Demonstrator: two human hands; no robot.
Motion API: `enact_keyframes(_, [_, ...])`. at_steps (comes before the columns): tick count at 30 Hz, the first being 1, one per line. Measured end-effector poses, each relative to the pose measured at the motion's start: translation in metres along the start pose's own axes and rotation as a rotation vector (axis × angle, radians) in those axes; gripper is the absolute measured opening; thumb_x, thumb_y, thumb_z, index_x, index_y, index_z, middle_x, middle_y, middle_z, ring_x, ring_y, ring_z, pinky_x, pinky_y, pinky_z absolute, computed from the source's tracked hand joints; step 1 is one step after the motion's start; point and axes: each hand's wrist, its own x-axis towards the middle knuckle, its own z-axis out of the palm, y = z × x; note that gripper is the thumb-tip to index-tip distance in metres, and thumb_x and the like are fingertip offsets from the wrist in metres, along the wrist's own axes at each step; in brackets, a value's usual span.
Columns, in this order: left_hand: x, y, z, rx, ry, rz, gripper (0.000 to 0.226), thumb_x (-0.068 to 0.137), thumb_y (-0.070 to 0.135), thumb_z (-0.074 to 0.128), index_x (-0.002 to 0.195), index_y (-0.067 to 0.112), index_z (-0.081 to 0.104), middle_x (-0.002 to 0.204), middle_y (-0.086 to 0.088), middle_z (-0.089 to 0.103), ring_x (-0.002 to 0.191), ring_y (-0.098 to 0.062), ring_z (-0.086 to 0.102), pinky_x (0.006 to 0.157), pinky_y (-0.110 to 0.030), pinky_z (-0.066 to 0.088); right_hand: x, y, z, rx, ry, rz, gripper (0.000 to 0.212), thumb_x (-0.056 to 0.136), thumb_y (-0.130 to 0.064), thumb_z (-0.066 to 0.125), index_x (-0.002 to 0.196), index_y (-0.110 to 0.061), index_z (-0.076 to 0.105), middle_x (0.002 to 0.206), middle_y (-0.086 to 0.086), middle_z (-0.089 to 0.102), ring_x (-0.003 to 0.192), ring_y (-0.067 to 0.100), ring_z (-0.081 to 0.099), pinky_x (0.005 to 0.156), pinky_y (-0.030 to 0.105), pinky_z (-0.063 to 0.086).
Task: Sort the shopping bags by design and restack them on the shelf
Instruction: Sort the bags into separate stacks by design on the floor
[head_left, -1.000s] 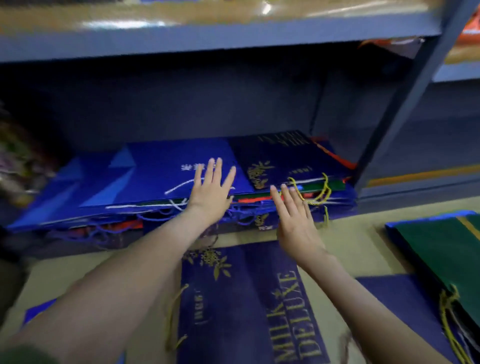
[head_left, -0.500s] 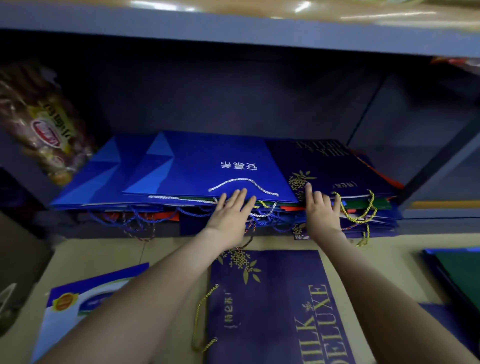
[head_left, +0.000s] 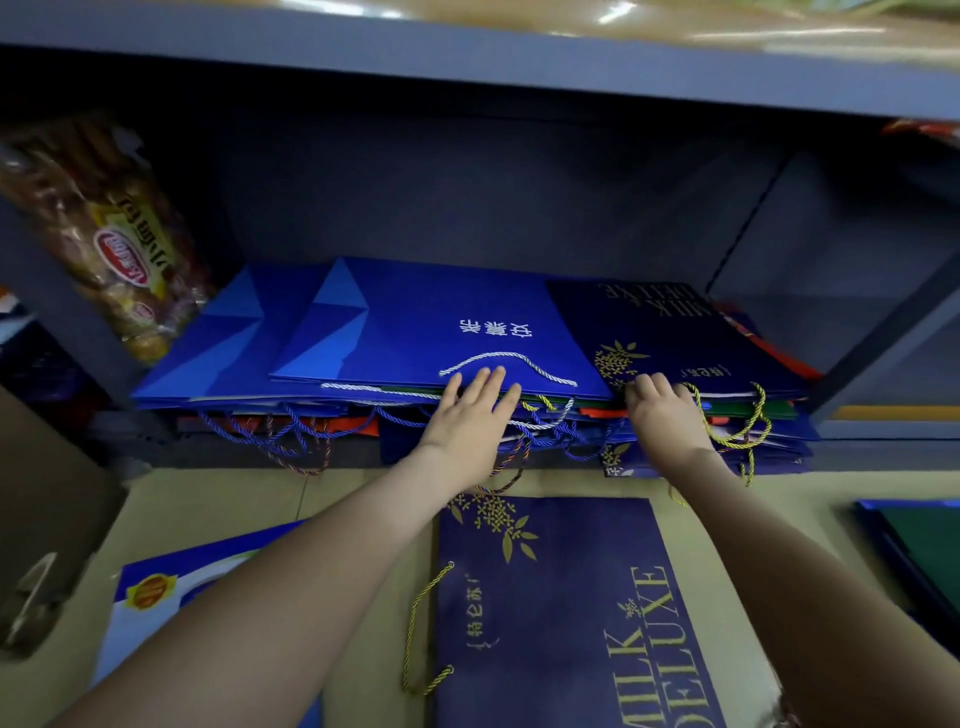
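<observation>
A stack of flat shopping bags lies on the bottom shelf, handles toward me. On top to the left is a bright blue bag (head_left: 441, 322) with white characters and a white cord. Beside it on the right lies a navy Milk Deluxe bag (head_left: 675, 338) with gold print. My left hand (head_left: 467, 421) rests on the stack's front edge under the white cord, fingers straight. At the navy bag's front edge, my right hand (head_left: 662, 415) has its fingers curled in, tips hidden. Another navy Milk Deluxe bag (head_left: 561, 597) lies flat on the floor below.
A snack packet (head_left: 109, 234) leans at the shelf's left. On the floor lie a white-and-blue bag (head_left: 156, 597) at left and a green bag (head_left: 924, 540) at right. The upper shelf board (head_left: 467, 57) hangs overhead, a grey post (head_left: 883, 332) stands right, and a dark box (head_left: 47, 519) sits left.
Both hands came forward from above the floor bag onto the stack's front edge. My right hand's fingers, straight half a second ago, are now curled into the navy bag's edge.
</observation>
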Motion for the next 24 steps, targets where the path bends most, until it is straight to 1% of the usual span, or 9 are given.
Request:
enact_keyframes(2, [0.0,0.001,0.002,0.015,-0.013,-0.024,0.078,0.094,0.014,0.049,0.151,0.016,-0.004,0.159,-0.01,-0.009,0.146,-0.025,-0.007,0.116,-0.043,-0.003,-0.002,0.002,0.001,0.015,0.194,-0.058,0.039,0.047,0.005,0.078,0.08,0.002,0.058,0.078,0.016,0.054,0.07,0.032,0.052,0.057,0.038,0.05])
enact_keyframes(6, [-0.007,0.026,-0.006,-0.016,0.102,0.007,0.075,0.097,0.027,0.043,0.151,0.012,-0.006,0.159,-0.009,-0.009,0.146,-0.023,-0.007,0.117,-0.041,-0.005,-0.023,-0.019,-0.017,0.189,0.549,-0.194,0.008,0.084,-0.015,0.045,0.08,-0.008,0.045,0.072,0.011,0.048,0.067,0.03,0.048,0.062,0.039,0.043])
enact_keyframes(9, [-0.014,0.051,-0.003,-0.041,0.241,0.164,0.059,0.091,0.026,0.042,0.146,0.006,0.032,0.15,-0.014,0.035,0.138,-0.023,0.033,0.112,-0.038,0.027,-0.064,-0.048,-0.032,0.337,0.644,-0.277,0.021,0.094,-0.02,0.045,0.083,-0.006,0.056,0.075,0.01,0.052,0.072,0.028,0.048,0.068,0.036,0.04])
enact_keyframes(11, [-0.022,0.061,-0.005,-0.05,0.227,0.189,0.049,0.09,0.014,0.031,0.134,0.002,0.049,0.136,-0.015,0.053,0.126,-0.023,0.05,0.093,-0.033,0.048,-0.09,-0.056,-0.033,0.41,0.597,-0.325,0.019,0.093,-0.02,0.047,0.096,-0.003,0.057,0.086,0.012,0.058,0.083,0.028,0.051,0.079,0.036,0.042])
enact_keyframes(14, [-0.033,0.06,-0.008,0.115,0.128,0.249,0.05,0.098,0.002,0.024,0.147,-0.001,0.018,0.153,-0.017,0.024,0.141,-0.03,0.025,0.107,-0.036,0.034,-0.116,-0.042,-0.028,0.423,0.442,-0.254,0.053,0.081,-0.018,0.065,0.128,-0.004,0.045,0.103,0.015,0.053,0.111,0.035,0.049,0.1,0.046,0.039])
enact_keyframes(18, [-0.057,0.049,-0.011,0.073,0.247,0.418,0.047,0.076,-0.001,0.032,0.107,-0.005,0.068,0.105,-0.019,0.069,0.094,-0.033,0.069,0.065,-0.035,0.058,-0.138,-0.013,-0.045,0.289,0.287,0.102,0.09,0.067,0.002,0.072,0.145,-0.013,0.029,0.128,0.025,0.047,0.093,0.041,0.055,0.071,0.044,0.05])
enact_keyframes(20, [-0.073,0.044,-0.005,0.04,0.33,0.466,0.047,0.074,0.003,0.034,0.099,0.002,0.073,0.098,-0.012,0.073,0.088,-0.026,0.071,0.057,-0.031,0.057,-0.149,-0.009,-0.066,0.175,0.076,0.084,0.087,0.078,0.0,0.063,0.15,-0.013,0.017,0.142,0.022,0.039,0.102,0.038,0.055,0.078,0.041,0.048])
enact_keyframes(22, [-0.09,0.048,-0.021,0.007,0.285,0.462,0.039,0.078,0.005,0.049,0.113,0.003,0.068,0.112,-0.011,0.069,0.103,-0.025,0.067,0.069,-0.032,0.057,-0.166,-0.022,-0.072,0.085,-0.157,0.038,0.067,0.092,-0.001,0.041,0.15,-0.005,0.009,0.139,0.017,0.043,0.112,0.032,0.054,0.084,0.037,0.045])
enact_keyframes(24, [-0.105,0.058,-0.022,0.124,0.208,0.388,0.058,0.085,0.013,0.058,0.14,0.004,0.042,0.143,-0.012,0.046,0.132,-0.027,0.043,0.106,-0.039,0.036,-0.185,-0.052,-0.085,-0.052,-0.226,0.026,0.059,0.086,0.006,0.027,0.144,0.001,0.032,0.113,0.013,0.062,0.088,0.025,0.066,0.061,0.031,0.049])
